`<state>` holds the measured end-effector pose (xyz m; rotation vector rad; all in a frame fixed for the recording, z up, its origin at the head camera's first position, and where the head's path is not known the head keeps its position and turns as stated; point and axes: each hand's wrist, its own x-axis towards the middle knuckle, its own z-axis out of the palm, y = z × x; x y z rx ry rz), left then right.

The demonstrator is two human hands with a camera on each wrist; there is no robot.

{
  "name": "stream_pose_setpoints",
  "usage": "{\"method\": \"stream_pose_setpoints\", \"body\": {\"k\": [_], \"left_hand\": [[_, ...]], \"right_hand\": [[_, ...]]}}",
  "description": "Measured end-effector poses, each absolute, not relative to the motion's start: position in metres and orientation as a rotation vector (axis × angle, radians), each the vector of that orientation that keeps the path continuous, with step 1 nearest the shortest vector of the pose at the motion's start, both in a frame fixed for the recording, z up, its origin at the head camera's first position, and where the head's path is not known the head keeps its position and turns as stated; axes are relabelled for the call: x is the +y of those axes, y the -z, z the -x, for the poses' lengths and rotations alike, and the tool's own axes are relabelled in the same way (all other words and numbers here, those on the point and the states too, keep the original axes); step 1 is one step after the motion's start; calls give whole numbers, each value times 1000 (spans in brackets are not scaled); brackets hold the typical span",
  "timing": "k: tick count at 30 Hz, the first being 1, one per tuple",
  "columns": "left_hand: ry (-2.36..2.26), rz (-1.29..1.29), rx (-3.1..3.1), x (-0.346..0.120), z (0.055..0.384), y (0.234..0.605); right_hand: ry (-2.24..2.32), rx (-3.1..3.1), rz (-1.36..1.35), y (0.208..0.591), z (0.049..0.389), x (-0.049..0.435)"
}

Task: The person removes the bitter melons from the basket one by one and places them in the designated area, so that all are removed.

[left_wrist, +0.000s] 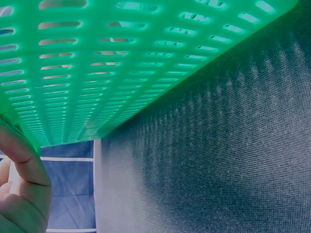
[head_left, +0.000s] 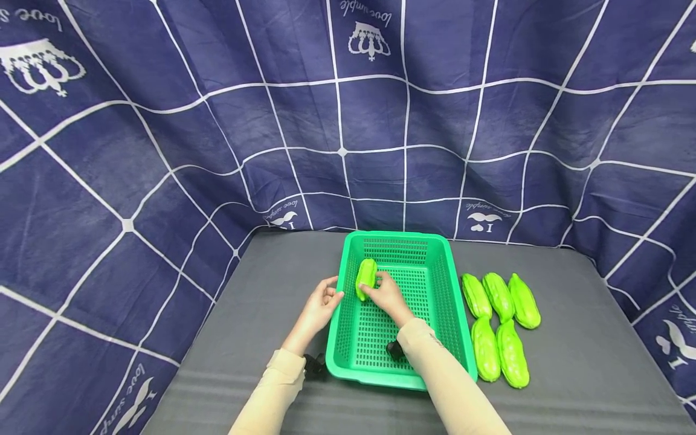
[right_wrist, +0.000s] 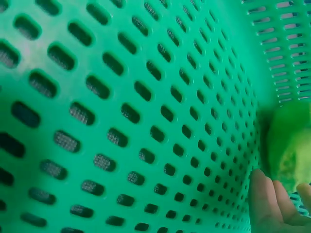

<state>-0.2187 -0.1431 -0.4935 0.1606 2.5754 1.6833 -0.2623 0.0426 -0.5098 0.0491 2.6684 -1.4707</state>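
A bright green bitter melon [head_left: 367, 273] is inside the left part of a green perforated plastic basket [head_left: 447, 284], lengthwise near the left wall. My right hand [head_left: 390, 298] reaches into the basket and grips this melon between thumb and fingers. In the right wrist view the melon [right_wrist: 287, 145] is partly cut off by the frame edge, with fingertips [right_wrist: 265, 199] against its lower end. My left hand [head_left: 318, 307] holds the basket's left rim, thumb over the edge. A bent finger [left_wrist: 24, 160] touches the basket's outer wall [left_wrist: 87, 82] in the left wrist view.
Several more bitter melons [head_left: 511, 353] lie in two rows on the grey table [head_left: 576, 338], just right of the basket. A blue curtain [head_left: 435, 121] with white lines hangs behind the table and along its left side.
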Motion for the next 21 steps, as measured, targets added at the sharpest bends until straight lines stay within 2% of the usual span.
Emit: {"method": "stream_pose_setpoints", "body": {"k": [21], "left_hand": [[-1698, -183, 2561, -144, 216, 491]], "right_hand": [[1342, 2743, -128, 510, 265, 29]]}}
